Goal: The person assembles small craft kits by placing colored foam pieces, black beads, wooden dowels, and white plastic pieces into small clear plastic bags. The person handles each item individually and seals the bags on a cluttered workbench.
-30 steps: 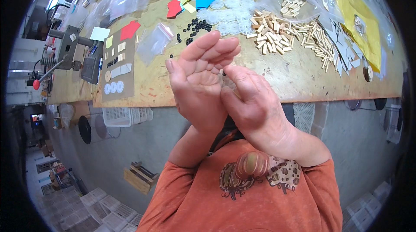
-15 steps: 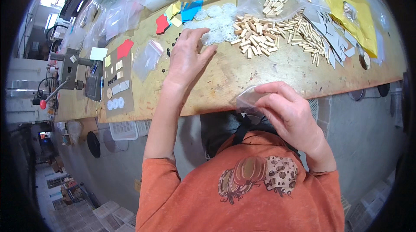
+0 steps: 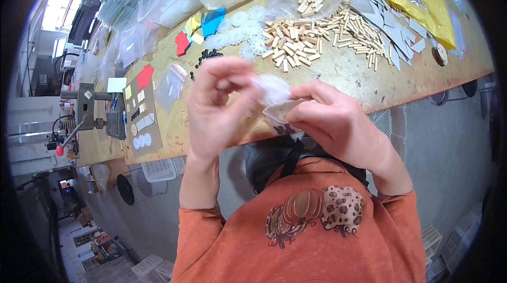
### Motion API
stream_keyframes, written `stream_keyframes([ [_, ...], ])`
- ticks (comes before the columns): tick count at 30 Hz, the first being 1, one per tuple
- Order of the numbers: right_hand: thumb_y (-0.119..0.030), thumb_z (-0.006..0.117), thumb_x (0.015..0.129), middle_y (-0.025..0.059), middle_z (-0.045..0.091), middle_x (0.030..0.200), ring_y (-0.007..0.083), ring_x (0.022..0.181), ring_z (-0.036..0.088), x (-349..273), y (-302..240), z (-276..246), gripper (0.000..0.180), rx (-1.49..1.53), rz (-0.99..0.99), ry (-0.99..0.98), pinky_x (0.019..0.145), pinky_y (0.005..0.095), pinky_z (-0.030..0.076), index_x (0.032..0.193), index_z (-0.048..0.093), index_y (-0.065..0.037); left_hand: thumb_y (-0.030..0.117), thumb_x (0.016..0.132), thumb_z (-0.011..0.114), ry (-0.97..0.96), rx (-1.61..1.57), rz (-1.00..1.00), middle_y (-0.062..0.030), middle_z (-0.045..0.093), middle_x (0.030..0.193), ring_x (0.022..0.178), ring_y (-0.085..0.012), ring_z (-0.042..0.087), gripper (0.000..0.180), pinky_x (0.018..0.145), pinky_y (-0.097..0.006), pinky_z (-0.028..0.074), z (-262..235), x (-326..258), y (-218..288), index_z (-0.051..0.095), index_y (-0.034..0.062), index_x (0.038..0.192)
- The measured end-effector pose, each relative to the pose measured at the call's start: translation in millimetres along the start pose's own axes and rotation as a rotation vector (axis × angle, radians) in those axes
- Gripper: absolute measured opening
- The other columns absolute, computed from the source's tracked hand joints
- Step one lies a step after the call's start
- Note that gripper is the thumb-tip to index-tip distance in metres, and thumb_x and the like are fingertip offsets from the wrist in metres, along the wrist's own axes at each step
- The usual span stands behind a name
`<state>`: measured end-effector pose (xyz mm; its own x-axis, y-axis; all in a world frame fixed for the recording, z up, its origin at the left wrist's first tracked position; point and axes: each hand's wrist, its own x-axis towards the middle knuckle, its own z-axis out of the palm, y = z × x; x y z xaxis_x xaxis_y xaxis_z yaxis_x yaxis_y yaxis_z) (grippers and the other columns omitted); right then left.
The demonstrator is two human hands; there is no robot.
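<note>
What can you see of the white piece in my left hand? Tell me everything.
The white piece looks roundish and whitish, perhaps thin plastic; motion blur hides its edges, any pattern, its exact tilt, and whether it is one piece or several. Your left hand holds it at the fingertips, by its left side. Your right hand's fingertips are close to its right side; contact is unclear. In view, it appears just above the clear bag.

Daylight glows through 2 windows point(image 3: 68, 11) at far left. A wooden table point(image 3: 380, 87) spans the scene — grey floor point(image 3: 438, 130) below, pale crates point(image 3: 150, 267) near left.
</note>
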<state>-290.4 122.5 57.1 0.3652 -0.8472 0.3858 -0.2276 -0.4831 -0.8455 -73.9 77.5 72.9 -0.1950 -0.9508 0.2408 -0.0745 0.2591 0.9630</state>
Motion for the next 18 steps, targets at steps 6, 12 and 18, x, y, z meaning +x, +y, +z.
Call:
stream_keyframes([
  [6, 0.002, 0.072, 0.085, 0.0179, 0.064, 0.112, 0.0357, 0.095, 0.068, -1, 5, -3, 0.012, -0.016, -0.002, 0.015, 0.077, 0.0397, 0.056, 0.095, 0.065, -0.001, 0.005, 0.086, 0.077, -0.266, 0.328, 0.164, -0.0065, 0.071, 0.098, 0.088, -0.0147, 0.065, 0.025, 0.078, -0.029, 0.052, -6, 19, -8, 0.07, 0.0027, 0.11],
  [12, 0.002, 0.072, 0.085, 0.0175, 0.064, 0.113, 0.0371, 0.098, 0.067, -10, -1, 1, 0.014, -0.098, 0.023, -0.025, 0.08, 0.0411, 0.056, 0.097, 0.065, -0.002, 0.026, 0.084, 0.083, -0.137, 0.863, 0.061, -0.0106, 0.062, 0.11, 0.086, -0.018, 0.061, 0.052, 0.078, -0.032, 0.053, -18, 94, -84, 0.064, 0.0089, 0.13],
  [18, 0.001, 0.072, 0.085, 0.0162, 0.065, 0.112, 0.0365, 0.097, 0.067, -19, 1, -2, 0.014, -0.104, 0.042, 0.0, 0.079, 0.041, 0.056, 0.097, 0.066, -0.003, 0.024, 0.083, 0.081, -0.164, 0.895, 0.071, -0.0124, 0.064, 0.103, 0.085, -0.0229, 0.063, 0.046, 0.08, -0.034, 0.053, -20, 95, -105, 0.064, 0.008, 0.123],
])
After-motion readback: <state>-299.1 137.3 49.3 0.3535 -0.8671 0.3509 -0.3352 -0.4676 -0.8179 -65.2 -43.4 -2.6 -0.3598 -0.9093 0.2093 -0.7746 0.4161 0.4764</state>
